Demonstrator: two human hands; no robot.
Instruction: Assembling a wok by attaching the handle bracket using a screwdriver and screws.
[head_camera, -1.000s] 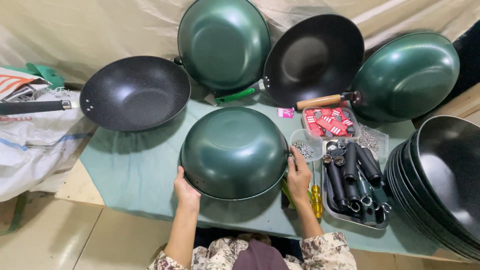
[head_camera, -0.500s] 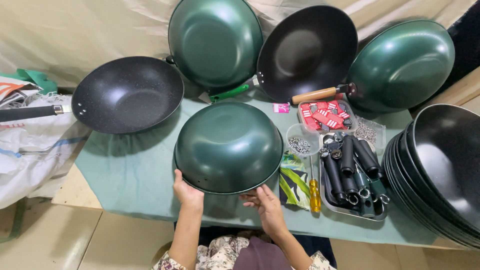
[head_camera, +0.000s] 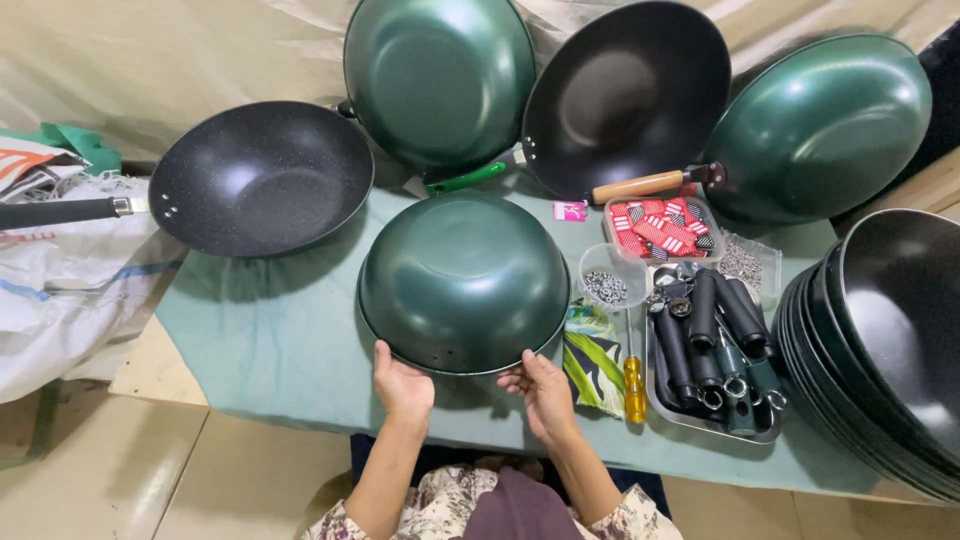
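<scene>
Green cloth covers the table; centre frame, a handleless green wok lies upside-down. My left hand and right hand grip its near rim, steadying it, rivet holes facing me.

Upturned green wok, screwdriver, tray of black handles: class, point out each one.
upturned green wok (head_camera: 462, 280), head view, centre of its domed underside
screwdriver (head_camera: 634, 385), head view, yellow handle
tray of black handles (head_camera: 662, 405), head view, left metal rim
</scene>
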